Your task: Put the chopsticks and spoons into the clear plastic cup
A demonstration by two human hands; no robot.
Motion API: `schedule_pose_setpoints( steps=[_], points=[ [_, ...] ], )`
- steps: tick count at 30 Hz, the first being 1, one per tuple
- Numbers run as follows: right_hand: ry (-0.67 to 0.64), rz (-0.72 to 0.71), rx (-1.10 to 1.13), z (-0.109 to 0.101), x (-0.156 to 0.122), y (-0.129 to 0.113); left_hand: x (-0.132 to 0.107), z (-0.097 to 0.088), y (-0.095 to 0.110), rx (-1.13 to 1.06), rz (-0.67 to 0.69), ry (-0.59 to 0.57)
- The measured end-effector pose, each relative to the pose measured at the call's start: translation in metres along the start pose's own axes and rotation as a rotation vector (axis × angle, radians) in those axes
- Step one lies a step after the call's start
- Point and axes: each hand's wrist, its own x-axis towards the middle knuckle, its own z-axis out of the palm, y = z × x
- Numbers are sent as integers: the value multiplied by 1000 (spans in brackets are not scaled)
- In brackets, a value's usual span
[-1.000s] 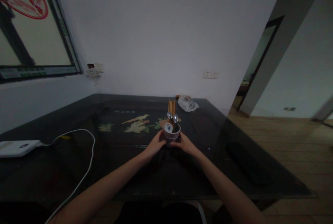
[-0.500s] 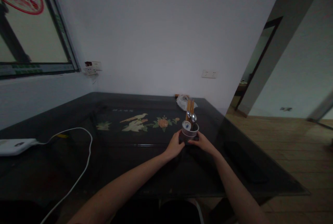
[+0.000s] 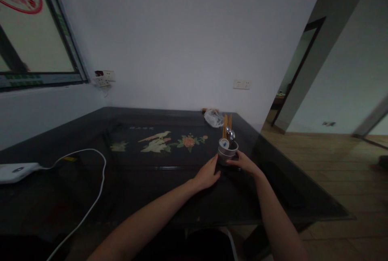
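Note:
A round grey utensil holder (image 3: 226, 158) stands on the dark table. Upright wooden chopsticks (image 3: 224, 125), two shiny metal spoons (image 3: 232, 134) and a white round piece with a blue mark (image 3: 224, 144) stick out of it. My right hand (image 3: 247, 164) grips the holder's right side, thumb across the front. At its left side is my left hand (image 3: 207, 173), fingers stretched forward and thumb apart from the holder. Whether the left fingertips still touch the holder, I cannot tell.
The dark table (image 3: 145, 204) has a bird-and-flower picture (image 3: 157, 144). A clear plastic bag (image 3: 214, 118) lies by the wall. To the left are a white device (image 3: 18, 172) and its cable (image 3: 104, 172). A dark flat object (image 3: 283, 186) lies right of my right arm.
The utensil holder has shifted to the right, with my right hand on it. My left thumb has come away from the holder's front. The view has turned slightly.

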Motion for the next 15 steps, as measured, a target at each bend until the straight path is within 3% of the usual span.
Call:
schedule_pose_setpoints(
  steps=[15],
  points=[
    [-29, -4, -8, -2, 1, 4, -2, -3, 10, 123, -42, -49]
  ],
)
